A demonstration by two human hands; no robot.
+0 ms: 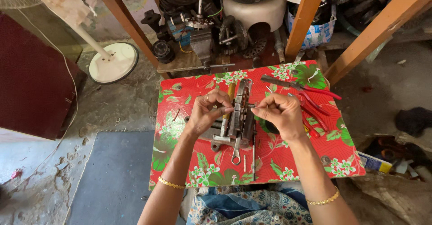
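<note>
A grey metal motor core [241,110] stands on edge in the middle of a small table with a red flowered top [189,153]. My left hand [208,109] pinches its left side, fingertips close to a yellow-handled tool [230,93] behind it. On the right, my right hand [279,113] pinches something small and thin against the core; what it is I cannot make out. A metal wrench [235,151] and a thin rod [253,155] lie on the table just below the core.
Red-handled pliers [299,86] and more red-handled tools [311,117] lie on the table's right side. Orange wooden posts [304,18] and a shelf of dark motor parts [204,27] stand behind. A white fan base [113,62] sits on the floor at left.
</note>
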